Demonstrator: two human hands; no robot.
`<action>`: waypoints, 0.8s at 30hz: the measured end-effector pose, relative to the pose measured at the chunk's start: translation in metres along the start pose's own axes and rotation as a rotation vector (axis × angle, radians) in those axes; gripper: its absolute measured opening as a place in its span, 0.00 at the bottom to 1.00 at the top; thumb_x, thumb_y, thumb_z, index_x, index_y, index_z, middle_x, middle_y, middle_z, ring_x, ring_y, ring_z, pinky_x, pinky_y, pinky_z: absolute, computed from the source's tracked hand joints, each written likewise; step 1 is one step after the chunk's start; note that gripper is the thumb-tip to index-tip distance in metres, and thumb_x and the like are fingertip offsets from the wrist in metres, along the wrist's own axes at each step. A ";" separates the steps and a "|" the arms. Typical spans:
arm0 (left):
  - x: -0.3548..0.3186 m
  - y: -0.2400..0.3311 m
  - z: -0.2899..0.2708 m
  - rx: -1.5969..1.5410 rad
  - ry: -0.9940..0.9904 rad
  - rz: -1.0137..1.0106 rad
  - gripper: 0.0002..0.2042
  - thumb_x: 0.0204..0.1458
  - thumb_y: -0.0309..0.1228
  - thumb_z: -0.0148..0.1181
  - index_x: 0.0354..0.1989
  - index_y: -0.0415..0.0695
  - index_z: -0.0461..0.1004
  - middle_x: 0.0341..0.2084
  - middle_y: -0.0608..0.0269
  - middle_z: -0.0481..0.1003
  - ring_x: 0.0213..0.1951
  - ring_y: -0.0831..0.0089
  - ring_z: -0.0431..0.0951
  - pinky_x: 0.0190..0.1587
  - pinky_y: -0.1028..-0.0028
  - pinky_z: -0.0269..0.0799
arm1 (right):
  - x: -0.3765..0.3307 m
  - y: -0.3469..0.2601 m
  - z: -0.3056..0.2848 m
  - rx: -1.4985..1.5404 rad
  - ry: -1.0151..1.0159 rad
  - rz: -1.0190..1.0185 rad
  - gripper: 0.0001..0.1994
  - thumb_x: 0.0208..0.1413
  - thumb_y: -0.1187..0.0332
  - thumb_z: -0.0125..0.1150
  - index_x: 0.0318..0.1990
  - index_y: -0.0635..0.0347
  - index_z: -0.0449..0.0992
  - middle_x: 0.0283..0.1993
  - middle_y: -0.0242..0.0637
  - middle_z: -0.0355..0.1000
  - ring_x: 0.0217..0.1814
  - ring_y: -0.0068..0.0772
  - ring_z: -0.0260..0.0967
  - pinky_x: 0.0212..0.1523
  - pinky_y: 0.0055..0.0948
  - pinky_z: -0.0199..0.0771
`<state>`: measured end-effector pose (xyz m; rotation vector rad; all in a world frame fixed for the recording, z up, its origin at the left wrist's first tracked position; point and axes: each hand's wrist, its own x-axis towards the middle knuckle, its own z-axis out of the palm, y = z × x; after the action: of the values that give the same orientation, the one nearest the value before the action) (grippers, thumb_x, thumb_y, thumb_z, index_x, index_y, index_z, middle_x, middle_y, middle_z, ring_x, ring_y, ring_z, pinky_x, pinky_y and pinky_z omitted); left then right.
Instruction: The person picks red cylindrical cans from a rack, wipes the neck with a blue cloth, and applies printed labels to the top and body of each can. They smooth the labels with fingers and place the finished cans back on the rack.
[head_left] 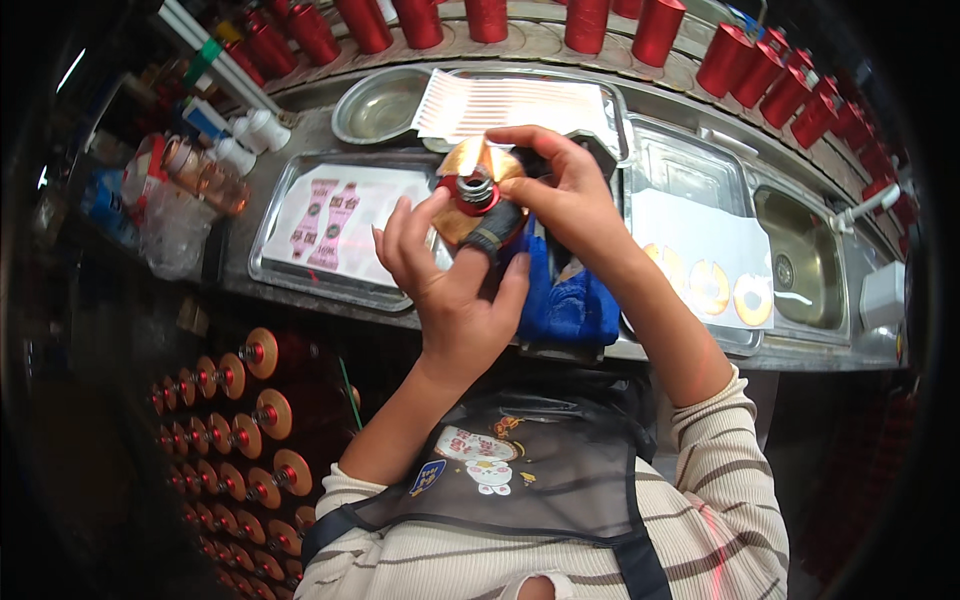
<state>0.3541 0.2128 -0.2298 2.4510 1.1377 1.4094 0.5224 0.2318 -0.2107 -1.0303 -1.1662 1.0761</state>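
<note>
Directly before me a red bottle with a threaded metal neck faces up toward the camera. Gold ring-shaped foil label lies around its neck, with one end lifted at the top. Between its thumb and fingers, my right hand pinches the raised foil. My left hand reaches up from below, its fingers around the bottle's shoulder. A dark finger cover on one left finger presses against the gold foil. The bottle's lower body is hidden by my hands. Blue cloth lies right beside the bottle.
A metal tray at left holds a sheet of pink labels. Behind it are a steel bowl and a striped sheet. Gold ring labels lie near a sink. Red bottles line the back; several more stack lower left.
</note>
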 end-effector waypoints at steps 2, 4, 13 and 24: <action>-0.009 -0.002 0.005 -0.271 0.079 -0.076 0.22 0.42 0.32 0.73 0.47 0.39 0.78 0.64 0.49 0.57 0.68 0.47 0.51 0.68 0.51 0.49 | -0.001 0.005 -0.005 0.083 -0.050 -0.040 0.24 0.56 0.81 0.56 0.62 0.68 0.68 0.58 0.38 0.71 0.56 0.23 0.71 0.56 0.24 0.74; -0.004 0.001 -0.002 -0.202 0.124 -0.059 0.34 0.39 0.31 0.78 0.58 0.40 0.70 0.61 0.48 0.59 0.66 0.52 0.57 0.65 0.59 0.58 | -0.006 0.004 -0.010 0.084 -0.038 -0.092 0.24 0.57 0.79 0.57 0.63 0.67 0.68 0.59 0.38 0.70 0.54 0.22 0.72 0.54 0.22 0.75; 0.048 -0.069 -0.008 -1.276 -0.635 -0.474 0.44 0.35 0.22 0.78 0.66 0.41 0.62 0.61 0.60 0.69 0.61 0.69 0.70 0.64 0.67 0.66 | -0.004 -0.009 -0.012 -0.135 -0.053 -0.118 0.29 0.53 0.76 0.66 0.65 0.63 0.68 0.57 0.33 0.70 0.40 0.09 0.69 0.37 0.12 0.72; 0.044 -0.062 -0.007 -1.286 -0.430 -0.563 0.29 0.52 0.27 0.68 0.62 0.39 0.66 0.52 0.61 0.74 0.55 0.73 0.75 0.59 0.70 0.71 | -0.004 0.005 0.006 -0.022 0.010 -0.122 0.27 0.53 0.74 0.66 0.63 0.63 0.69 0.54 0.33 0.72 0.32 0.07 0.63 0.33 0.12 0.65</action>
<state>0.3272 0.2838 -0.2213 1.2573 0.4525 0.8742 0.5154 0.2293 -0.2154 -0.9676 -1.2192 0.9636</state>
